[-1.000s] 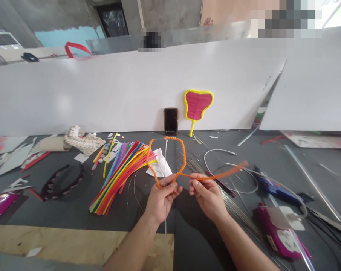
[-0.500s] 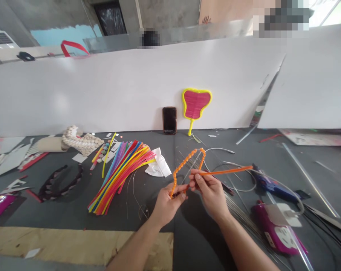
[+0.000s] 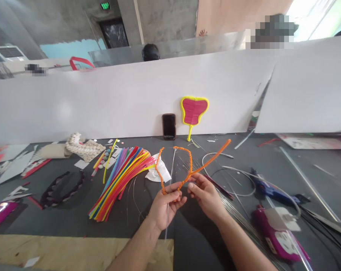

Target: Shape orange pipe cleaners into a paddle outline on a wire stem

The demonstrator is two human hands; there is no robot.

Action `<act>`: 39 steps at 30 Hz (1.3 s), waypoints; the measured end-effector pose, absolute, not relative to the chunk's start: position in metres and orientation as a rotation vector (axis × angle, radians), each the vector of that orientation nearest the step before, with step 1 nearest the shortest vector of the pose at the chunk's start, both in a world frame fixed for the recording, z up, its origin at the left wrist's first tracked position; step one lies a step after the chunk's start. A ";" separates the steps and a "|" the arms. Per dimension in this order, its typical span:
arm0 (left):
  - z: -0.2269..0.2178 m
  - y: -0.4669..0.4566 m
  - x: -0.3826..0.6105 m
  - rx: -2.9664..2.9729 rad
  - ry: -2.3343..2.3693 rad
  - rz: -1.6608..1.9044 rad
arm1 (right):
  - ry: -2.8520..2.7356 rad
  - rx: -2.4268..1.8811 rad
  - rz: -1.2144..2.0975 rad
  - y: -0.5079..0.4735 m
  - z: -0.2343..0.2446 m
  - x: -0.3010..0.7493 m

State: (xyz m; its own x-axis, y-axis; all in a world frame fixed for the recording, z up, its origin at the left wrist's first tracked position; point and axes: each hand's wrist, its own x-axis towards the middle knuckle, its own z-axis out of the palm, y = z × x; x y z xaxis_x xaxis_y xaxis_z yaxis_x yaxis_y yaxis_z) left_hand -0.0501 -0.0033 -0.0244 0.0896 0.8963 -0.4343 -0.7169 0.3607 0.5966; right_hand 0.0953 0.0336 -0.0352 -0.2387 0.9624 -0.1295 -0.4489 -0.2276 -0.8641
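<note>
My left hand (image 3: 163,209) is closed on the bottom of a bent frame wound with orange pipe cleaner (image 3: 191,160). The frame stands upright, and a short stretch at its top is bare of orange. A thin clear rod (image 3: 173,167) runs through it and comes out below my left hand. From the frame's right side, a loose straight end of the orange pipe cleaner (image 3: 215,155) sticks up to the right. My right hand (image 3: 208,197) is beside that junction, its fingertips near or touching the frame, with thumb and index finger apart.
Left lie a bundle of coloured pipe cleaners (image 3: 122,180), white paper (image 3: 159,169) and a dark braided headband (image 3: 63,190). A phone (image 3: 169,127) and yellow-edged fan (image 3: 194,111) lean on the white partition (image 3: 116,109). Right are thin wires (image 3: 240,210), a blue glue gun (image 3: 274,188) and purple power strip (image 3: 286,241).
The orange frame has turned and opened wider toward me. The loose pipe-cleaner end now slants upward instead of lying level, and my right hand has loosened its pinch on it.
</note>
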 end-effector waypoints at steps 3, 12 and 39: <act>-0.024 -0.006 -0.047 0.357 0.882 1.166 | -0.870 -0.847 1.736 0.033 -0.038 0.094; -0.012 -0.007 -0.055 0.578 0.863 1.013 | -0.718 -0.777 1.678 0.042 -0.029 0.107; -0.032 -0.001 -0.049 0.744 1.274 1.203 | -1.323 -0.863 1.603 0.030 -0.039 0.085</act>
